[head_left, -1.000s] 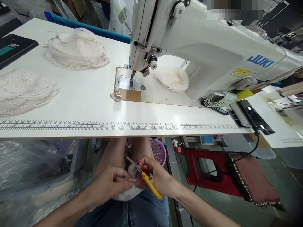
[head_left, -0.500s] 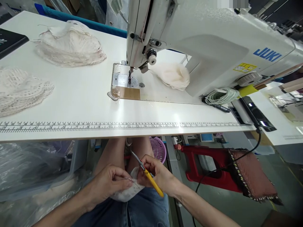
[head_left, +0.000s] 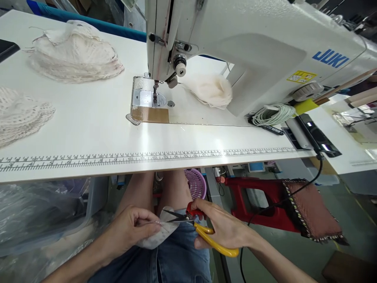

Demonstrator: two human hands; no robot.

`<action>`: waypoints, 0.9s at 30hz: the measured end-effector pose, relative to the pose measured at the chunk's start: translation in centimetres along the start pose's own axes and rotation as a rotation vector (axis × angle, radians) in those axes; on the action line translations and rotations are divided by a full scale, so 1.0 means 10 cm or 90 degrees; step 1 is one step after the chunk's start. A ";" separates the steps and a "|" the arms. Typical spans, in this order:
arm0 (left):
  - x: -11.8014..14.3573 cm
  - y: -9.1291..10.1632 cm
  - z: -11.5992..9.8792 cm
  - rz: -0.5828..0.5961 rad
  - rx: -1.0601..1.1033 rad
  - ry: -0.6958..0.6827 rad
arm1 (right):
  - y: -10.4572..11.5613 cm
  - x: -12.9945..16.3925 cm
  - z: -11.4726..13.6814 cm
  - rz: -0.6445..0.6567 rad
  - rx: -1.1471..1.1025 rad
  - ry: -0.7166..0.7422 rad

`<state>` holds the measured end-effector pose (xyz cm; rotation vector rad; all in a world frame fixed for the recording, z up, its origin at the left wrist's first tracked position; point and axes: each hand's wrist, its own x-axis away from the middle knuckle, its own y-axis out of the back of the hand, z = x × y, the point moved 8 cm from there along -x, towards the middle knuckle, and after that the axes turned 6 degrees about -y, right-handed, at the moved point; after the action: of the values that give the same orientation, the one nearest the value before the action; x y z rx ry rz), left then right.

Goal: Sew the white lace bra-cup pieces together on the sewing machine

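Over my lap, my left hand [head_left: 138,228] pinches a small piece of white patterned fabric [head_left: 156,239] between thumb and fingers. My right hand [head_left: 222,226] grips a pair of scissors [head_left: 216,244] with one yellow and one red handle. The scissor blades are parted and point left, close to the edge of the fabric near my left fingertips. Whether they touch a thread there is too small to tell.
A white sewing machine [head_left: 250,51] stands on the table [head_left: 97,129], with cream fabric [head_left: 212,92] beside its needle. Two stacks of lacy fabric pieces [head_left: 76,55] lie left. Below are a purple basket [head_left: 196,184], a red stool [head_left: 259,204] and a plastic-filled bin [head_left: 98,200].
My right hand has turned the scissors from pointing up and away to pointing left at the fabric, and the blades have opened. My left hand keeps its pinch on the fabric.
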<state>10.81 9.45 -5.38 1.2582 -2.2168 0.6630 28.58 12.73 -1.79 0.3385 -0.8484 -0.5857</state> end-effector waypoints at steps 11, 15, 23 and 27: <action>0.00 -0.01 -0.12 -0.041 -0.038 -0.015 | -0.06 0.00 0.00 -0.005 0.082 -0.010; -0.02 0.01 -0.09 -0.058 -0.018 -0.021 | -0.04 0.00 0.01 -0.019 0.088 -0.007; -0.02 0.03 -0.04 -0.063 0.037 -0.019 | -0.04 0.00 0.00 -0.043 0.109 -0.005; -0.02 0.01 -0.08 -0.048 0.046 -0.003 | -0.04 0.00 -0.01 -0.054 0.126 -0.007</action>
<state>10.94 10.15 -4.87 1.3737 -2.1542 0.7172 28.46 12.41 -2.06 0.5548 -0.9082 -0.5840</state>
